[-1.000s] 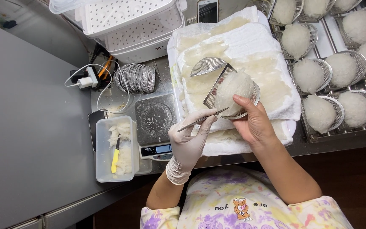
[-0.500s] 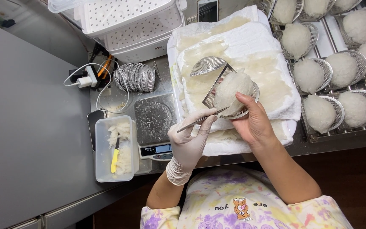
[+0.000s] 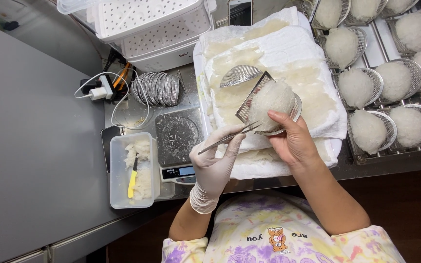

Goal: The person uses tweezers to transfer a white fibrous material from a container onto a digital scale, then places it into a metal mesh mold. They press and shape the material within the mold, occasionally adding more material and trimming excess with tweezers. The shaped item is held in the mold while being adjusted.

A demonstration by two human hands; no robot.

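- Barely a twitch since a second ago: both hands sit where they were, and the thin metal tweezers (image 3: 227, 138) have only nudged a touch closer to the white mass.
- The gloved left hand (image 3: 215, 163) is pinched round the near end of the tweezers, thumb and fingers closed on them, tips pointing right and slightly far.
- Those tips sit at the near-left edge of the white translucent fibrous lump (image 3: 270, 100); whether they actually grip a strand, I cannot tell.
- The bare right hand (image 3: 293, 141) cups the round metal mesh cup (image 3: 294, 108) from below, fingers curled on its near rim, firmly closed on it.
- The lump fills that cup, held just above the white towel-covered tray (image 3: 313, 58) in the middle of the bench.
- A flat square mesh piece (image 3: 249, 104) leans against the cup's left side; a domed mesh lid (image 3: 239, 75) lies on the towel just beyond.
- Far right, a rack of filled mesh cups (image 3: 391, 87).
- Left of the tray: a digital scale (image 3: 179, 141), a stack of mesh lids (image 3: 156, 89), and a clear plastic tub with white scraps and a yellow-handled tool (image 3: 133, 170).
- Far left, a white perforated bin (image 3: 147, 24).
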